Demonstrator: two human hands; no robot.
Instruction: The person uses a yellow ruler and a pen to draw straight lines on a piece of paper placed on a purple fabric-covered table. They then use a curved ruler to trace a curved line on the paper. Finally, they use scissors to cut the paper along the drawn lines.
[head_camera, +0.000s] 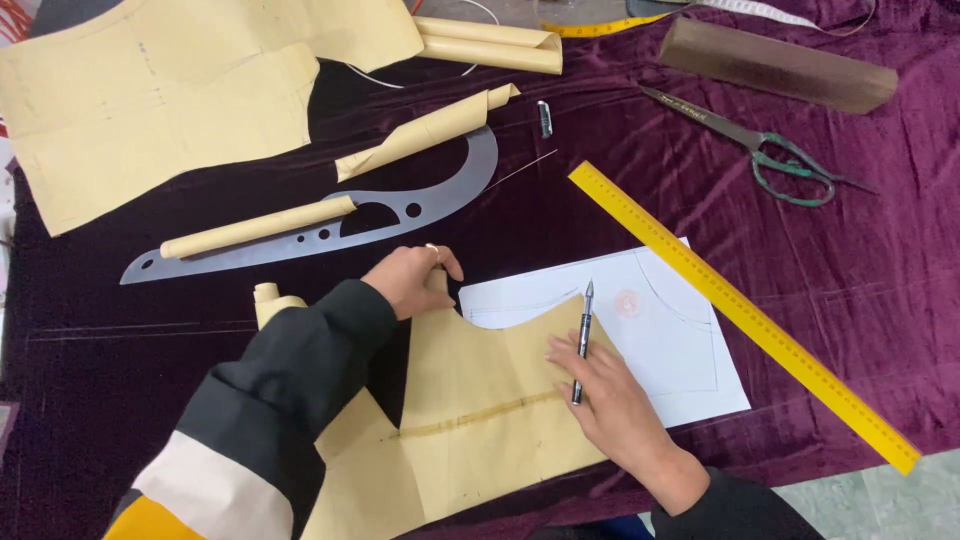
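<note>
Head view has your left hand (408, 280) pressing flat, fingers together, on the far edge of the tan paper pattern (480, 400), which lies near you on the table's purple velvet (880, 260), overlapping the white sheet (660, 340). Your right hand (610, 400) has its fingers clamped on the pen (582, 342), tip at the pattern's curved edge. Ease that left hand and the pattern could skid on the velvet, throwing your line off.
</note>
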